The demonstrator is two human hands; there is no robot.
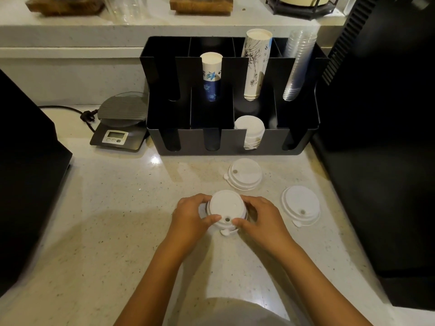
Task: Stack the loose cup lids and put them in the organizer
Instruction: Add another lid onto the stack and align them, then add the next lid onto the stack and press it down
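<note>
A short stack of white cup lids (225, 207) sits on the speckled counter (117, 208), near its middle. My left hand (191, 216) grips the stack's left side and my right hand (260, 217) grips its right side, thumbs at the front. Two loose white lids lie apart on the counter: one (243, 174) just behind the stack, another (300, 205) to its right. The black organizer (211, 140) stands at the back, with a pile of white lids (250, 130) in its third front slot.
The organizer's rear slots hold blue-printed paper cups (211, 76), tall white paper cups (256, 64) and clear plastic cups (297, 64). A digital scale (121, 122) with a cable sits left of it. Dark machines flank the counter at left (26, 175) and right (381, 137).
</note>
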